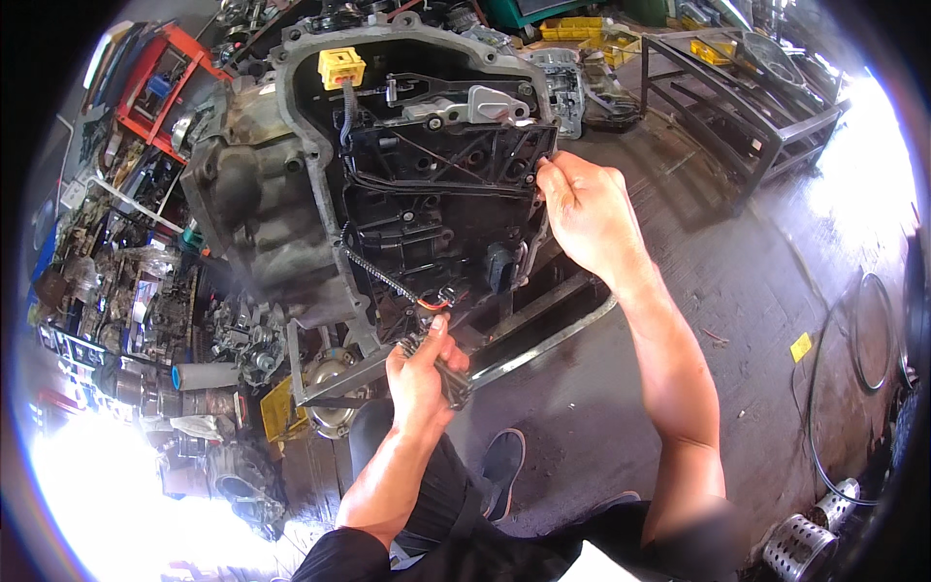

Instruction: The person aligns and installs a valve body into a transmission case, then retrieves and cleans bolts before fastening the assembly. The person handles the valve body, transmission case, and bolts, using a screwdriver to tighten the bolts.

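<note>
A large open grey gearbox housing (315,145) stands in front of me, with a black valve-body unit (446,160) inside it. My left hand (419,383) is closed around a handful of metal bolts (456,390) below the housing's near edge. Just past its thumb ends a braided wiring lead (383,274) with exposed red and orange wires; whether the thumb touches it, I cannot tell. My right hand (587,209) pinches at the right edge of the black unit, and its fingertips hide whatever is between them. A yellow connector (341,68) rises from the housing's upper left.
The housing rests on a metal frame stand (339,378). Racks of loose machine parts (116,252) crowd the left, beside a red frame (165,87). A dark metal frame (737,116) stands at the far right. A cable loop (824,427) and perforated metal cylinders (800,548) lie at right.
</note>
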`<state>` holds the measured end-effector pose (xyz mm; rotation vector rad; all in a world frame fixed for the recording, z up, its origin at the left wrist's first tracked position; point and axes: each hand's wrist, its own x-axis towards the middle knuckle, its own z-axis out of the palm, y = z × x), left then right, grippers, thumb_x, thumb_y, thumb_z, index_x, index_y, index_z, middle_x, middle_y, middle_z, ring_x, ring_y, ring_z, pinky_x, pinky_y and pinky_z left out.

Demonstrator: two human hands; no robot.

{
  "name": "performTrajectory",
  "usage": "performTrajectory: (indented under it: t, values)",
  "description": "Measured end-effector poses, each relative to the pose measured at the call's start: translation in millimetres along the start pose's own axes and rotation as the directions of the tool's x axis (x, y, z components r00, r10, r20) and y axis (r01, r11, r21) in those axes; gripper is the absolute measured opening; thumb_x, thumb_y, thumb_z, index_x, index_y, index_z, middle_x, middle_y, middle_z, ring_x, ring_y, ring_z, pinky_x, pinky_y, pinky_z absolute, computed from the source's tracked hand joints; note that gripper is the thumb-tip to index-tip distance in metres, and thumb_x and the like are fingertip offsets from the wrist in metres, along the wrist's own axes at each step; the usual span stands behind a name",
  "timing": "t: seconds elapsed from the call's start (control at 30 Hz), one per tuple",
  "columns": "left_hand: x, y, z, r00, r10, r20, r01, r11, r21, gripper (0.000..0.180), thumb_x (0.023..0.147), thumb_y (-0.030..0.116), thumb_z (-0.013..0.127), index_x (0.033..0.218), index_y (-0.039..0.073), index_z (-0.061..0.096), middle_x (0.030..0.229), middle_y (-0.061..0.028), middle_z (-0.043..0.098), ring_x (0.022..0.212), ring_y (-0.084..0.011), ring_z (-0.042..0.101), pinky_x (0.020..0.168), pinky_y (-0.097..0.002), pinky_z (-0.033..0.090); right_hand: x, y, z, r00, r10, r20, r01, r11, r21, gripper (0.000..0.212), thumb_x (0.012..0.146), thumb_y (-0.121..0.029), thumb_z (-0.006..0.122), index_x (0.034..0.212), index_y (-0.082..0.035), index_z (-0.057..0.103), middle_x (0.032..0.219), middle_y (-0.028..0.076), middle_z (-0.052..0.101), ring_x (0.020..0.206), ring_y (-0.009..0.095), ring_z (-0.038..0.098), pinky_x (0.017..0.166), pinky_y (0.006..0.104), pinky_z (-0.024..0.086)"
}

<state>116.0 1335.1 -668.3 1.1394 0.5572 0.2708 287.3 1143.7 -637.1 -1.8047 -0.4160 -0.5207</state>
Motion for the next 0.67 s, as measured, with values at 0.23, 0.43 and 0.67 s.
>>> performTrajectory:
  t: [0.23, 0.43, 0.67]
  values:
    - [-2, 2, 2, 1.000, -0.012, 0.000, 0.012, 1.000, -0.008, 0.031, 0.103, 0.018, 0.070, 0.119, -0.007, 0.063, 0.072, -0.0005, 0.049, 0.062, -0.0135, 0.047, 0.062, -0.0322, 0.045, 9, -3, -26, 0.837, 0.339, 0.430, -0.512, 0.764, 0.393, 0.039, 0.106, -0.032, 0.063, 0.085, 0.001, 0.065, 0.060, -0.001, 0.051, 0.041, 0.008, 0.044, 0.039, 0.0271, 0.038]
    - [-2, 3, 3, 1.000, -0.012, -0.001, 0.012, 1.000, -0.027, 0.031, 0.103, 0.018, 0.070, 0.120, -0.007, 0.062, 0.073, -0.0009, 0.049, 0.063, -0.0137, 0.047, 0.062, -0.0327, 0.044, 13, -2, -28, 0.971, -0.204, 0.121, 0.205, 0.979, -0.002, 0.021, 0.096, -0.015, 0.070, 0.096, 0.004, 0.061, 0.081, 0.021, 0.071, 0.072, 0.036, 0.072, 0.066, 0.0430, 0.058]
    - [-1, 2, 0, 1.000, -0.027, -0.004, 0.027, 0.999, -0.018, 0.034, 0.103, 0.019, 0.071, 0.122, -0.008, 0.061, 0.074, -0.0019, 0.050, 0.064, -0.0140, 0.048, 0.063, -0.0332, 0.045, 7, 1, -23, 0.950, -0.288, 0.120, 0.306, 0.934, -0.186, 0.017, 0.095, -0.012, 0.068, 0.093, 0.002, 0.058, 0.089, 0.025, 0.071, 0.080, 0.047, 0.071, 0.068, 0.0492, 0.059]
